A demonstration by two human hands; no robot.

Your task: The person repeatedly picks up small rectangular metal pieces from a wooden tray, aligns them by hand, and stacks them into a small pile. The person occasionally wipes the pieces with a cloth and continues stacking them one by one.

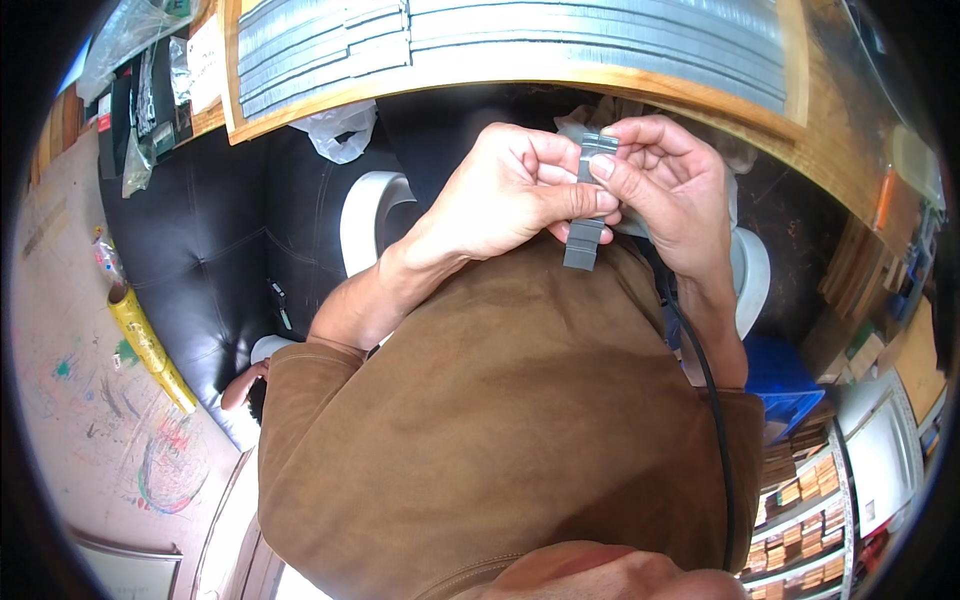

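Observation:
My left hand (pixel 510 190) and my right hand (pixel 670 190) meet in front of my chest, below the near edge of a wooden tray (pixel 500 88). Between them is a short grey strip (pixel 584 246) made of flat segments, held upright. My left thumb presses across its middle, while my right thumb and fingers pinch it near the top. Its lower end sticks out below the fingers; part of its middle is covered. Long rows of thin grey strips (pixel 590 45) lie packed in the tray, with a step in the rows toward the left.
White chair arms (pixel 362 225) flank me. At left are a black tufted seat (pixel 190 240), a yellow roll (pixel 150 345) and another person's arm (pixel 240 388). A blue bin (pixel 785 390) and shelves of wooden pieces (pixel 805 510) stand at right. A black cord (pixel 712 390) runs beside my right arm.

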